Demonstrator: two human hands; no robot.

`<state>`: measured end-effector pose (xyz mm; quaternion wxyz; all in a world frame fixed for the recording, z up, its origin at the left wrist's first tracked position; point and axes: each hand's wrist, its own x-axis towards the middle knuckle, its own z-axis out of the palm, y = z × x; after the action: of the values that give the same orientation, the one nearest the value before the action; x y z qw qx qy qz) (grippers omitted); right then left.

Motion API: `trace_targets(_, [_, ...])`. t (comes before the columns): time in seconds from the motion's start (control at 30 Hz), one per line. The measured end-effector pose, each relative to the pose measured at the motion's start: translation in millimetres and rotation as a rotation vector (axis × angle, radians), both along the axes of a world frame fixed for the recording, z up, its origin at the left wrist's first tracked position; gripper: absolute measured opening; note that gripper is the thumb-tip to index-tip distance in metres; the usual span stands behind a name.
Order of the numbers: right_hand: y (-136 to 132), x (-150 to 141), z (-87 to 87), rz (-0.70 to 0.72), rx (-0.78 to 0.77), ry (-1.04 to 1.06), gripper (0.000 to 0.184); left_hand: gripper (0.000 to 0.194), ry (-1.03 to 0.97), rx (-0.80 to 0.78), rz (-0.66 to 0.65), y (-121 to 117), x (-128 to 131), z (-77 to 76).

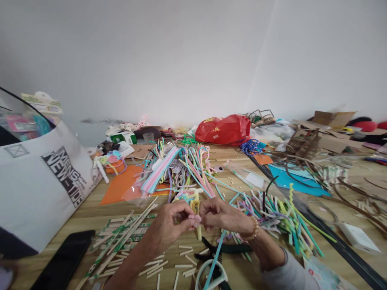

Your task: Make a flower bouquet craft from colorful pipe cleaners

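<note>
My left hand [171,225] is closed in a pinch on a small pink curled piece of pipe cleaner [194,218]. My right hand [222,217], with a beaded bracelet on its wrist, has its fingers closed against the right side of the same pink piece. Just behind the fingers are yellow pipe cleaner loops [195,203], and a yellow end hangs below. Whether these are joined to the pink piece I cannot tell. Under the hands lie dark-handled pliers or cutters [208,251], a white-handled tool [198,278] and a blue pipe cleaner [216,259].
Chopsticks in paper wrappers [121,237] and short cut sticks [157,266] lie near my left arm, beside a black phone [65,257]. A white bag [39,181] stands at left. Pipe cleaner piles [193,161] fill the middle, with a red bag [223,129] behind.
</note>
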<state>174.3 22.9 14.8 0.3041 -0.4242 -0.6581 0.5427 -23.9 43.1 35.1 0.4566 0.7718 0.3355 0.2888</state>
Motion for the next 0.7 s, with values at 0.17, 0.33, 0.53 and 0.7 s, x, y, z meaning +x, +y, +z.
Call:
trace_targets(0.17, [-3, -1, 4.2, -0.043, 0.035, 0.068, 0.007, 0.024, -0.156, -0.205, 0.067, 8, -1, -14.6])
trace_targets(0.33, [-8, -2, 8.6, -0.134, 0.272, -0.098, 0.009, 0.030, -0.254, -0.384, 0.098, 15, 1, -24.9])
trace_targets(0.53, [-17, -2, 20.3, -0.198, 0.451, -0.373, 0.013, 0.027, -0.177, -0.310, -0.002, 12, -1, -23.1])
trace_targets(0.7, [-25, -2, 27.0, -0.214, 0.523, -0.449, 0.011, 0.017, -0.110, -0.186, -0.048, 3, -5, -9.8])
